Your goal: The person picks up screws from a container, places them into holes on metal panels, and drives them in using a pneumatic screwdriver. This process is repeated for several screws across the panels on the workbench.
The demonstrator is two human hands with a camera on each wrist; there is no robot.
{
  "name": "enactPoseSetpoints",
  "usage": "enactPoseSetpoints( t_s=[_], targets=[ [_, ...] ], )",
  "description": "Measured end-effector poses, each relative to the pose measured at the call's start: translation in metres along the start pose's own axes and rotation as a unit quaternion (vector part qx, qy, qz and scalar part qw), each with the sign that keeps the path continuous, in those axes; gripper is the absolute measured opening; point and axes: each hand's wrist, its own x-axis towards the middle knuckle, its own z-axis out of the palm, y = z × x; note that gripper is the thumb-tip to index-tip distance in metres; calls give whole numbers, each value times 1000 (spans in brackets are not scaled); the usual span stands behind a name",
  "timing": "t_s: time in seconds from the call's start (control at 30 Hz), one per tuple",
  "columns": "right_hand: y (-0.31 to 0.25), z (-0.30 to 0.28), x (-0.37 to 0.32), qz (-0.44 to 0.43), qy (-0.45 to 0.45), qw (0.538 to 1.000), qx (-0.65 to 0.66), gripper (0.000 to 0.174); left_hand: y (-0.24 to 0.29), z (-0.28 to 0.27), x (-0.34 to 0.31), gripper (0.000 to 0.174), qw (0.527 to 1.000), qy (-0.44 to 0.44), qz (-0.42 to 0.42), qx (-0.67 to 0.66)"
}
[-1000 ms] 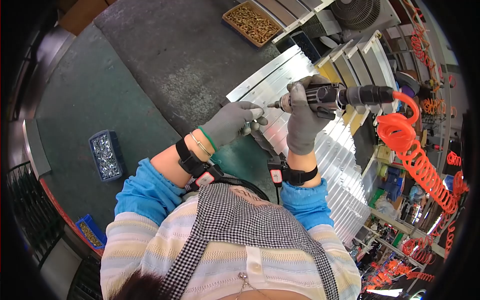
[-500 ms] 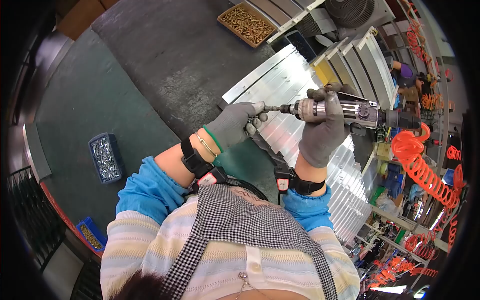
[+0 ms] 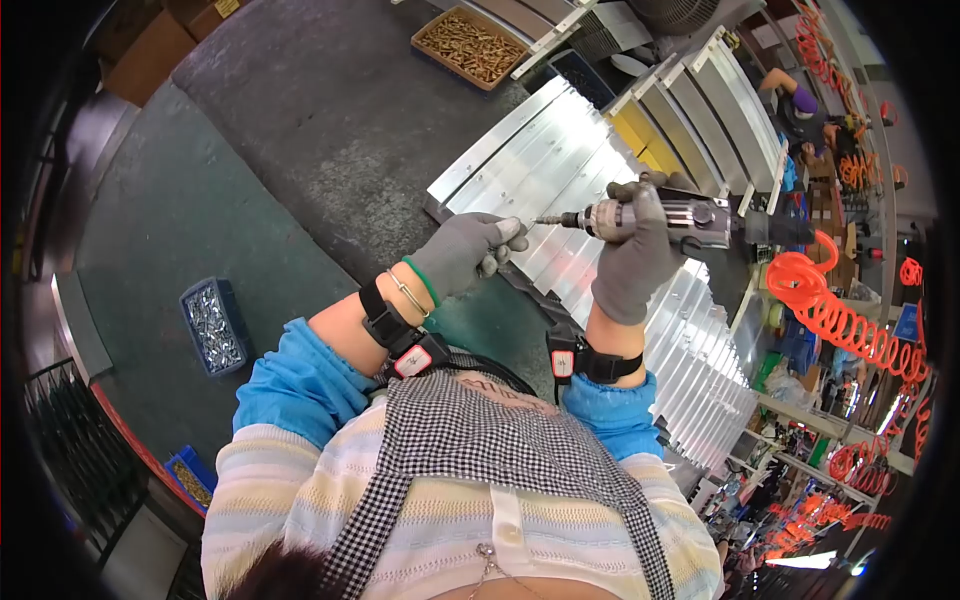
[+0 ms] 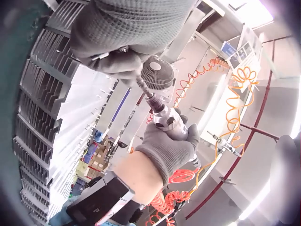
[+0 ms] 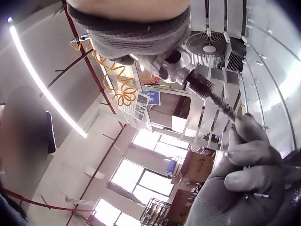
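Note:
My gloved right hand (image 3: 635, 265) grips a silver-and-black air tool (image 3: 685, 220), its bit (image 3: 555, 218) pointing left at the fingertips of my gloved left hand (image 3: 460, 255). In the right wrist view the bit (image 5: 223, 107) reaches the thumb and finger of the left hand (image 5: 249, 165); whether it touches a piece between them is hidden. Small silver fasteners (image 5: 260, 195) show among the curled left fingers, and also in the left wrist view at the left hand (image 4: 131, 35). Behind and below the hands lie ribbed silver metal strips (image 3: 520, 150).
A tray of brass-coloured fasteners (image 3: 470, 48) lies at the top, and a blue bin of silver ones (image 3: 213, 325) on the green surface at left. Stacked metal channels (image 3: 700, 110) stand at upper right. The tool's coiled red hose (image 3: 845, 315) trails right, towards shelving.
Over the last second the tool has turned more level, and its bit has come to the left fingertips. The left hand stays curled; the head view has shifted slightly.

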Motion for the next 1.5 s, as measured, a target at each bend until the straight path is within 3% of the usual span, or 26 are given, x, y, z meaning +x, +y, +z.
enactPoseSetpoints(
  t_s=[0.17,0.27,0.57,0.9,1.07,1.5],
  targets=[
    [27,-9,-1,-16,-38,999,-28,38,-1,-3,-4,25,1000,9,11,-18],
    [24,-4,-4,13,-73,997,20,36,-3,-5,-1,26,1000,4,9,-4],
    [25,9,-4,37,-118,992,-1,32,-4,-3,0,28,1000,3,21,6],
    [7,25,-4,18,-74,997,7,31,-3,4,-2,23,999,33,3,-4],
    [20,8,0,37,-128,991,14,31,-4,1,1,23,999,32,10,-5],
    [18,19,-9,30,-129,991,-33,36,-3,1,0,23,999,21,12,-30]
  ],
)
